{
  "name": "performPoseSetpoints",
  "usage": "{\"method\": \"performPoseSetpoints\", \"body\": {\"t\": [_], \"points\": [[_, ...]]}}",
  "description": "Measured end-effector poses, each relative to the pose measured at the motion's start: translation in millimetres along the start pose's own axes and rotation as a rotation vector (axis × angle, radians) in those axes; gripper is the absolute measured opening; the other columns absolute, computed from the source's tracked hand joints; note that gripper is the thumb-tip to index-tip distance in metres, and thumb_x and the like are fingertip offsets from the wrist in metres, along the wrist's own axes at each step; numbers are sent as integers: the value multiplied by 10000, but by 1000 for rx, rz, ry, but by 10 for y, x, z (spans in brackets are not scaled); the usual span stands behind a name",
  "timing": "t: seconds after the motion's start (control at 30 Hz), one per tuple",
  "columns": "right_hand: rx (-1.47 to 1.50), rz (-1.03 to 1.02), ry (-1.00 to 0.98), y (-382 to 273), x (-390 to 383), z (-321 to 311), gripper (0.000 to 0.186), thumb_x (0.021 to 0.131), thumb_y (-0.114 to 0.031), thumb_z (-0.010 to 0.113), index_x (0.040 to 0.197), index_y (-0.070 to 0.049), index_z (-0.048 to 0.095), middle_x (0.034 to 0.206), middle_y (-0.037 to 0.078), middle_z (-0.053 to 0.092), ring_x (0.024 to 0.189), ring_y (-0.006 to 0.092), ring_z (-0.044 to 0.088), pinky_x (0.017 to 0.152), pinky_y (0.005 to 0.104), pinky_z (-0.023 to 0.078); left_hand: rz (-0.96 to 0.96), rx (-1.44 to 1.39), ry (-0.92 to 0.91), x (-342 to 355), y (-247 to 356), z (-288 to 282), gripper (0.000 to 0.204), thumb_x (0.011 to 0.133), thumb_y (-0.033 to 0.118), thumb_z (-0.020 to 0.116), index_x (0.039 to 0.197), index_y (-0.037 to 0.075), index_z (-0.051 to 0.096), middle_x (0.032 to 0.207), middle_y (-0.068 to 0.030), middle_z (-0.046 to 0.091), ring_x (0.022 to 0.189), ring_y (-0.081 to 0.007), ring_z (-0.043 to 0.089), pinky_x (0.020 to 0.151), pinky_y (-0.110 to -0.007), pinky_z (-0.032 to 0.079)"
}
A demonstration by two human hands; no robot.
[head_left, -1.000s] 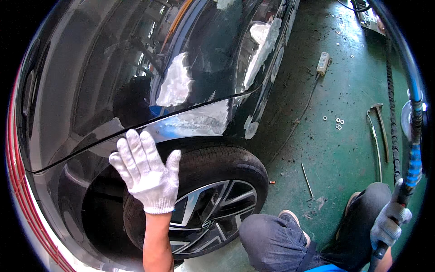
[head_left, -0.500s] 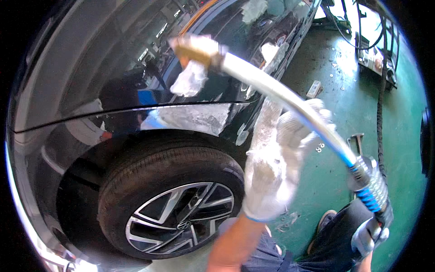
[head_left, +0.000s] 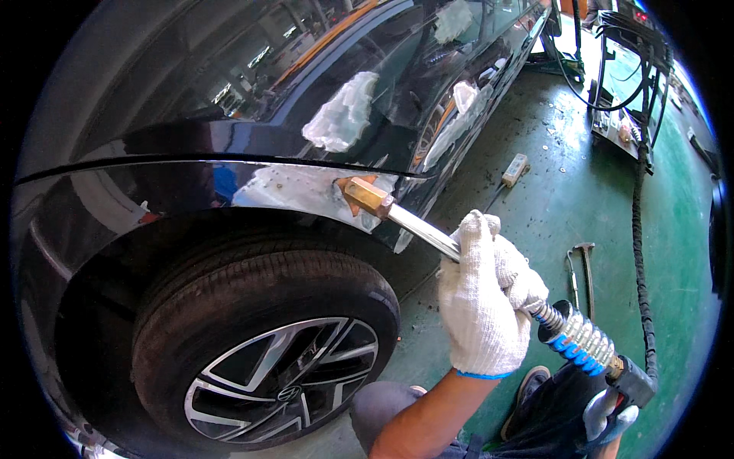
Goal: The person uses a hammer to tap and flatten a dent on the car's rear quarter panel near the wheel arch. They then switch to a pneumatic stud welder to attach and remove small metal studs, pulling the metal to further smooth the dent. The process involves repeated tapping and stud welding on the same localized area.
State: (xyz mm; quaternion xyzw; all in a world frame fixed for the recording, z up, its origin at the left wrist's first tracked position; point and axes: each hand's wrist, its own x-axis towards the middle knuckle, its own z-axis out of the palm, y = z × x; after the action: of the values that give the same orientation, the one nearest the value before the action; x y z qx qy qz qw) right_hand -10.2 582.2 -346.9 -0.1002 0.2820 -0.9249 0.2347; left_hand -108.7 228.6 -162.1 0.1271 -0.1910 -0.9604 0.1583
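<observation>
Both my hands are closed on a long dent puller with a steel shaft (head_left: 425, 232), a hexagonal brass tip (head_left: 368, 196) and a blue-and-silver coil spring (head_left: 579, 342). My left hand (head_left: 489, 302), in a white knit glove, wraps round the shaft. At the lower right, my gloved right hand (head_left: 609, 417) grips the black handle (head_left: 633, 384) at the rear end. The tip's pointed, copper-coloured front lies against the bare, scuffed metal patch (head_left: 294, 193) of the dark car's fender, above the wheel arch. Whether it presses on the metal, I cannot tell.
Below the fender stands the wheel, with a dark tyre (head_left: 264, 294). Another sanded patch (head_left: 342, 113) marks the panel above. On the green floor lie a hammer (head_left: 587, 279) and a white power strip (head_left: 515, 170). A thick black cable (head_left: 642, 252) hangs beside a cart (head_left: 623, 84).
The dent puller's tip has come down from over the upper panel to the fender's bare patch. My left hand has shifted down and now closes round the shaft.
</observation>
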Motion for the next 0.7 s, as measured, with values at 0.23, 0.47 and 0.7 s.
{"method": "performPoseSetpoints", "body": {"t": [0.23,0.47,0.7], "points": [[-35,-26,53,26,-25,-22,293,881,-341,584,864,-61,496,570,65,480,397,201,463,365,331,388,1,8,4,5,0,-12,273,1031,357,506,1013,88,549,604,26,355,454,-80,308,437,-263,304],[-59,-52,105,67,-15,-70,346,877,-390,588,890,-52,514,548,65,490,375,202,459,349,333,379,23,-106,-129,46,-59,-146,233,1020,268,546,1114,56,531,652,-9,489,503,-97,468,494,-266,424],[-103,-83,156,37,-66,-12,403,874,-440,591,915,-44,531,526,65,500,353,204,455,333,335,369,-94,91,-169,-206,-695,-230,239,971,132,611,1167,-2,586,823,-84,649,757,-172,652,829,-416,571]]}}
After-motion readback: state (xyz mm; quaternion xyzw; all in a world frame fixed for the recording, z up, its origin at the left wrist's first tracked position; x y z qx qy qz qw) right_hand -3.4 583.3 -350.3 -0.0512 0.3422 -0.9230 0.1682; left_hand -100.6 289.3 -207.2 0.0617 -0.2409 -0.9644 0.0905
